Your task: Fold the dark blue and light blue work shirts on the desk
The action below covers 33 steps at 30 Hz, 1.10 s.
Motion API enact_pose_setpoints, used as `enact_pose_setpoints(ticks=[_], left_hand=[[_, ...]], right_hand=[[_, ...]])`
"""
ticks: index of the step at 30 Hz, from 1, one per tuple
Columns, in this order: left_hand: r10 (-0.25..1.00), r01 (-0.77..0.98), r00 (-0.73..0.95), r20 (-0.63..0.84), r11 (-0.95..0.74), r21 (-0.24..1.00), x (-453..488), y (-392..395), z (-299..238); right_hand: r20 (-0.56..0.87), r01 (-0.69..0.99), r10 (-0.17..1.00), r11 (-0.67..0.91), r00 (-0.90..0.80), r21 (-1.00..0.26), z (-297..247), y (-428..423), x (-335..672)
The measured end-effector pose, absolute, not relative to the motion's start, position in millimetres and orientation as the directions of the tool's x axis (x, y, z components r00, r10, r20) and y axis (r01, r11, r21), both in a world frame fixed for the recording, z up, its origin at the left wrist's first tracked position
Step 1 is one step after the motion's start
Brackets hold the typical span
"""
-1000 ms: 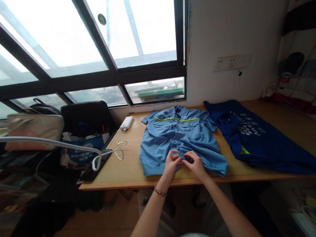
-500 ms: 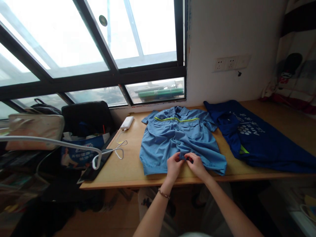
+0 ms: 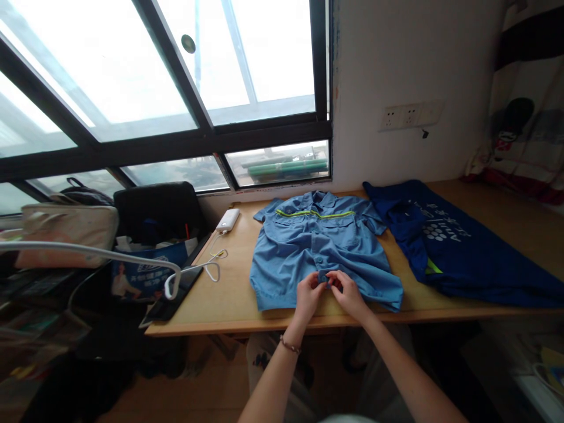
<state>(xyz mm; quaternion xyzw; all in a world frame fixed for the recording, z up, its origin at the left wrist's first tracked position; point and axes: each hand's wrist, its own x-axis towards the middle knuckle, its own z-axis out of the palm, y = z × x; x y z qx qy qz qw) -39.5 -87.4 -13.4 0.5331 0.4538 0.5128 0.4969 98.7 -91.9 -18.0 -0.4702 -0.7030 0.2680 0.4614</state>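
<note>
A light blue short-sleeved work shirt point(image 3: 291, 252) lies face up on the wooden table point(image 3: 202, 308), its collar toward the wall and a yellow-green stripe across the chest. My left hand point(image 3: 309, 292) pinches the front placket close to the bottom hem. Beside it, my right hand point(image 3: 346, 289) pinches the same bit of cloth, the fingertips of both hands almost meeting. The cloth between them is lifted and bunched. A button shows on the placket just above my fingers; whether another is between the fingertips is hidden.
To the right lies a dark blue garment point(image 3: 476, 252) with white print. A white power bank point(image 3: 228, 220) with a cable rests at the table's left. Farther left are a dark tablet-like slab point(image 3: 176, 296), a blue printed bag point(image 3: 141, 279) and a white curved bar point(image 3: 110, 254).
The bunched cloth between my fingertips has turned and shifted slightly, and the button above it shows more clearly. Both hands keep their pinch at nearly the same spot.
</note>
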Motion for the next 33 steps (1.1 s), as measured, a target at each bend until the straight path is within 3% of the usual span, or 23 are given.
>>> enact_pose_setpoints(ticks=[7,12,16,19,22,26,30,33], left_hand=[[0.998,-0.033,0.046,0.035,-0.033,0.999,-36,-87,-15],[0.994,0.265,0.039,0.103,-0.110,0.958,-49,-106,-13],[0.938,0.608,0.027,0.345,-0.290,0.739,-93,-142,-5],[0.873,0.841,-0.041,0.486,-0.233,0.489,-141,-162,-6],[0.893,0.915,-0.088,0.442,-0.103,0.389,-188,-163,-15],[0.938,0.863,0.046,0.344,-0.210,0.459,-229,-145,-24],[0.910,0.863,0.111,0.399,-0.287,0.416,-239,-135,-16],[0.884,0.862,0.131,0.449,-0.325,0.389,-238,-145,-4]], right_hand=[[0.447,0.461,0.894,0.395,0.005,-0.795,-16,-96,100],[0.560,0.684,0.828,0.421,-0.022,-0.596,-14,-123,117],[0.602,0.848,0.799,0.330,-0.017,-0.414,-30,-152,164],[0.630,0.891,0.775,0.256,0.043,-0.375,-49,-166,208],[0.615,0.880,0.783,0.228,0.089,-0.418,-60,-171,236],[0.531,0.810,0.822,0.161,0.207,-0.564,-52,-164,241],[0.434,0.627,0.850,0.167,0.301,-0.761,-31,-157,237],[0.377,0.523,0.877,0.181,0.297,-0.833,-16,-161,244]])
